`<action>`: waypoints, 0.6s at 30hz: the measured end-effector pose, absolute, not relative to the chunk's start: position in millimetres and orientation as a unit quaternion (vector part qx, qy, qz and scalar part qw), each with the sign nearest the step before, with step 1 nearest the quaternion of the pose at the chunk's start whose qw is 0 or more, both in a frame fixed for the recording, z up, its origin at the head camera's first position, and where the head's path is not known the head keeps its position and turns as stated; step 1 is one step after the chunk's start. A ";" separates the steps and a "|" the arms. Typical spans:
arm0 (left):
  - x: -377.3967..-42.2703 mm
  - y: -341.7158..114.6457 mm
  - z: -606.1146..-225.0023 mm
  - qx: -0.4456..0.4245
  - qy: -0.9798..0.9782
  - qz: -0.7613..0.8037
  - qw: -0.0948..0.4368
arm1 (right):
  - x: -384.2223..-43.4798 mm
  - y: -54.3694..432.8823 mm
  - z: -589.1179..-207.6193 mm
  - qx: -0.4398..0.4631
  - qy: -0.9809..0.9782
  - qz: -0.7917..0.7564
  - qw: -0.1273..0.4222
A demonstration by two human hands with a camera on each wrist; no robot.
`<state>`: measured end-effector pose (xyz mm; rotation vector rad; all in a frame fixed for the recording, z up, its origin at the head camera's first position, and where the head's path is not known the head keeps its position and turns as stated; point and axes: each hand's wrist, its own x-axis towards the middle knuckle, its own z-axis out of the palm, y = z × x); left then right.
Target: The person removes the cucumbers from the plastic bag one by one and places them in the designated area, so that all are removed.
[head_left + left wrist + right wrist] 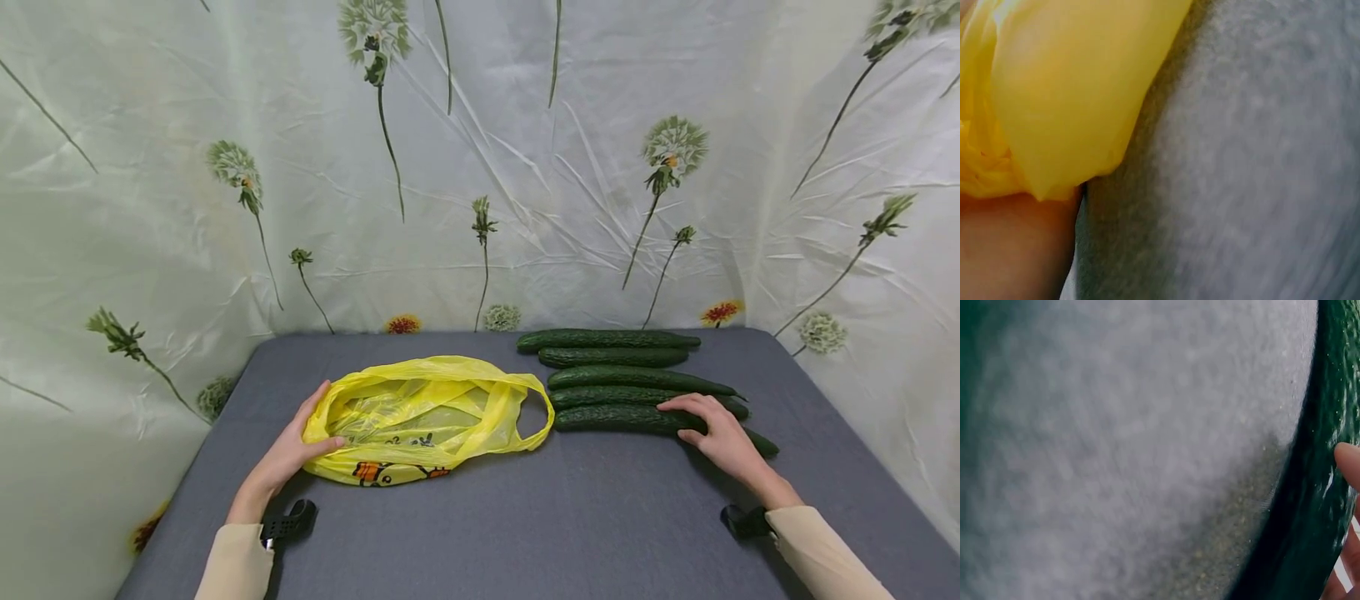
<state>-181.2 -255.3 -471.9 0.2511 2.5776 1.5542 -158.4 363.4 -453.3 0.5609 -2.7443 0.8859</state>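
A yellow plastic bag (pixel 442 454) with a printed cartoon lies on its side, its mouth spread and one handle loop stretched to the right. My left hand (pixel 288 450) holds the bag's left end, thumb over the near rim and fingers round the far side. Bright yellow film (pixel 1079 94) fills the upper left of the left wrist view. On the right, my right hand (pixel 716 433) arches over the nearest cucumber (pixel 615 418), thumb on its near side and fingers across it. The right wrist view shows a thumb tip (pixel 1349 464) against the dark green skin.
Several more cucumbers (pixel 618 338) lie roughly parallel behind the nearest one, along the right rear of the grey-covered table (pixel 525 533). A pale flowered sheet (pixel 480 167) hangs behind and at both sides. Dark wrist cameras (pixel 288 523) are strapped to both wrists.
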 end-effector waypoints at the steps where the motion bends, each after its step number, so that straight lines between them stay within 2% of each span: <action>1: -180.9 -255.4 -471.4 0.083 0.852 0.514 0.058 | -158.3 363.2 -453.9 0.191 -0.929 0.300 0.104; 9: -178.0 -256.8 -459.2 0.090 0.855 0.510 0.024 | -159.2 359.6 -457.5 0.193 -0.925 0.306 0.121; 18: -173.4 -249.3 -433.7 0.107 0.900 0.423 -0.007 | -163.6 341.1 -449.7 0.182 -0.922 0.317 0.126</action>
